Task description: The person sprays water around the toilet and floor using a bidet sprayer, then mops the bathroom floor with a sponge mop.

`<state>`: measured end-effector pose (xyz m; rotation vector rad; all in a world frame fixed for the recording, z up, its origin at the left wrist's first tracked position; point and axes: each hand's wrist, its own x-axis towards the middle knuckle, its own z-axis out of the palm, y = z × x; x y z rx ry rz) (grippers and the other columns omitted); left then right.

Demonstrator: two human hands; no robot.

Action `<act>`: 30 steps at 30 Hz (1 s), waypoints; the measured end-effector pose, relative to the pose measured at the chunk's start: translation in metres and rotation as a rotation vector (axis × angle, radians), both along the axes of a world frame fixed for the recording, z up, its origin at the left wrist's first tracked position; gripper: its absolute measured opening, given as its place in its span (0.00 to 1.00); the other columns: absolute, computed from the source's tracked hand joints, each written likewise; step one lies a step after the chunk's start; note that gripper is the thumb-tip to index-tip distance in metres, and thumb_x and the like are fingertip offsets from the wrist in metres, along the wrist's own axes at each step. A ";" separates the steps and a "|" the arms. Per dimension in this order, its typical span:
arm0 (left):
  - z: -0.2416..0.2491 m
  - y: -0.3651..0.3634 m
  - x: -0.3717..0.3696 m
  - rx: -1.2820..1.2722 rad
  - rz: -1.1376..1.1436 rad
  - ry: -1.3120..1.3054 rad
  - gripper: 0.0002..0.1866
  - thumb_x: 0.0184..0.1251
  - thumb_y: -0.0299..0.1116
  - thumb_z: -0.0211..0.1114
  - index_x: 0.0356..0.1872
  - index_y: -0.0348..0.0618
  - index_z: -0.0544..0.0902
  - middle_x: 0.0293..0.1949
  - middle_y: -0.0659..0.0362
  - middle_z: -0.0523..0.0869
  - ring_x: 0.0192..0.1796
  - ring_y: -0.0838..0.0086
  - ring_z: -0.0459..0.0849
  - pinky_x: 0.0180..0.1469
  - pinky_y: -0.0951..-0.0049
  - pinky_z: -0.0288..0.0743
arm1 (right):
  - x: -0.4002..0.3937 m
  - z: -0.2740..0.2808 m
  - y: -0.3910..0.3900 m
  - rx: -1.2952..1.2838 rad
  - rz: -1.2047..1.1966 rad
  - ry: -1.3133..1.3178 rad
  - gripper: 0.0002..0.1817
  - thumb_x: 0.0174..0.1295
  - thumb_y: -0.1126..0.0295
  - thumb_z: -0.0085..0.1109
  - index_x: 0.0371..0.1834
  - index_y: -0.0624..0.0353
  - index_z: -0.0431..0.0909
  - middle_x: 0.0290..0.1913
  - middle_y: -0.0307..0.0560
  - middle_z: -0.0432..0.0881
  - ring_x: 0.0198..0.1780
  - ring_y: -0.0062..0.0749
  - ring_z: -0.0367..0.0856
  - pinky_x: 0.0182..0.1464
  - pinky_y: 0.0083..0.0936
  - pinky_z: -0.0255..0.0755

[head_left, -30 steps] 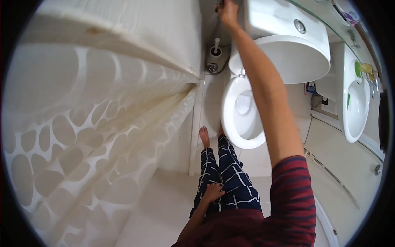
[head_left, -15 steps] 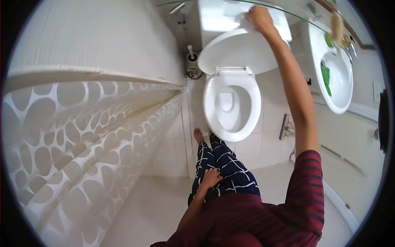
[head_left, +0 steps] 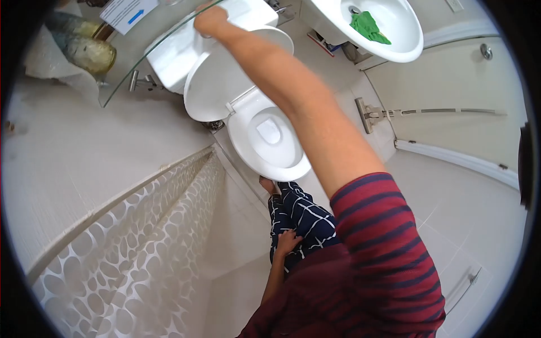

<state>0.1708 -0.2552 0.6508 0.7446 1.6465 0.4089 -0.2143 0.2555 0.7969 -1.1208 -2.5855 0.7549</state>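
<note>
Guiding the right hand (head_left: 211, 21), finger closure unclear, over the white ceramic cistern (head_left: 256, 13), I'd avoid the clear glass shelf (head_left: 142, 48), the left hand (head_left: 288, 242) resting, fingers loosely apart, on navy white-checked trousers (head_left: 311, 219).

1. White rectangular card (head_left: 117, 12) with small dark print, at upper left: a solid blue arrow (head_left: 135, 16), pointing toward the view's upper right.
2. The card's printed lines are too small to read; no words, brands or numbers are legible.

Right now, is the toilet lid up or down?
Up: the lid is raised back toward the tank, leaving the bowl uncovered.
</note>
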 end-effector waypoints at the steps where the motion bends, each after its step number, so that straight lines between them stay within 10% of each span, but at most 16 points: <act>1: -0.005 -0.005 0.001 0.037 -0.004 0.004 0.21 0.52 0.50 0.55 0.32 0.39 0.80 0.40 0.52 0.76 0.46 0.57 0.73 0.45 0.55 0.61 | -0.007 -0.002 -0.008 0.039 -0.021 -0.068 0.12 0.46 0.70 0.54 0.35 0.57 0.79 0.39 0.50 0.80 0.41 0.40 0.80 0.33 0.35 0.75; 9: 0.015 0.033 0.003 -0.059 -0.197 0.030 0.22 0.53 0.52 0.52 0.37 0.45 0.79 0.41 0.51 0.76 0.47 0.55 0.73 0.46 0.52 0.61 | 0.000 0.016 -0.016 -0.029 -0.019 -0.301 0.11 0.47 0.67 0.55 0.33 0.54 0.81 0.36 0.43 0.81 0.39 0.35 0.81 0.26 0.37 0.75; 14: -0.014 0.069 0.022 0.005 -0.408 0.139 0.21 0.52 0.53 0.53 0.35 0.48 0.81 0.39 0.50 0.79 0.46 0.54 0.74 0.47 0.49 0.61 | 0.076 0.027 0.017 -0.252 0.142 0.074 0.12 0.44 0.66 0.56 0.32 0.56 0.80 0.32 0.50 0.80 0.37 0.40 0.79 0.38 0.29 0.73; 17: -0.004 0.134 0.030 -0.107 -0.554 0.063 0.20 0.49 0.54 0.55 0.28 0.49 0.82 0.34 0.50 0.81 0.42 0.55 0.77 0.48 0.50 0.61 | 0.192 -0.006 0.036 0.063 0.186 0.524 0.09 0.49 0.67 0.53 0.31 0.56 0.79 0.31 0.50 0.79 0.37 0.46 0.76 0.46 0.36 0.66; 22: -0.030 0.232 0.084 -0.249 -0.719 -0.126 0.19 0.52 0.51 0.53 0.29 0.46 0.82 0.31 0.49 0.82 0.41 0.55 0.79 0.47 0.53 0.63 | 0.516 -0.103 0.138 0.107 0.121 -0.293 0.12 0.41 0.70 0.57 0.33 0.54 0.77 0.40 0.46 0.76 0.52 0.43 0.68 0.58 0.48 0.54; 23: -0.034 0.243 0.096 -0.219 -0.737 -0.097 0.20 0.52 0.52 0.54 0.29 0.47 0.83 0.32 0.50 0.82 0.41 0.56 0.79 0.48 0.51 0.62 | 0.606 -0.176 0.171 0.339 0.066 -0.060 0.07 0.44 0.70 0.51 0.27 0.54 0.77 0.41 0.51 0.75 0.52 0.46 0.68 0.62 0.51 0.47; 26: -0.008 0.320 0.121 -0.199 -0.938 -0.014 0.18 0.54 0.50 0.55 0.33 0.48 0.83 0.41 0.49 0.78 0.49 0.54 0.74 0.51 0.50 0.61 | 0.763 -0.089 0.249 0.238 -0.041 -1.029 0.13 0.50 0.70 0.47 0.37 0.57 0.78 0.50 0.56 0.72 0.59 0.50 0.61 0.65 0.53 0.36; 27: 0.007 0.347 0.127 -0.087 -0.991 0.012 0.16 0.54 0.48 0.54 0.33 0.48 0.83 0.42 0.50 0.77 0.50 0.56 0.72 0.51 0.52 0.61 | 0.816 -0.104 0.268 0.593 -0.101 -1.121 0.13 0.51 0.68 0.48 0.37 0.58 0.78 0.52 0.53 0.71 0.60 0.48 0.61 0.65 0.55 0.33; 30: 0.026 0.417 0.148 0.138 -1.303 0.066 0.14 0.53 0.40 0.52 0.34 0.48 0.82 0.44 0.54 0.74 0.52 0.61 0.69 0.51 0.58 0.62 | 0.883 -0.067 0.296 0.390 -0.098 -1.510 0.13 0.56 0.66 0.45 0.39 0.57 0.78 0.51 0.48 0.72 0.57 0.43 0.64 0.61 0.56 0.44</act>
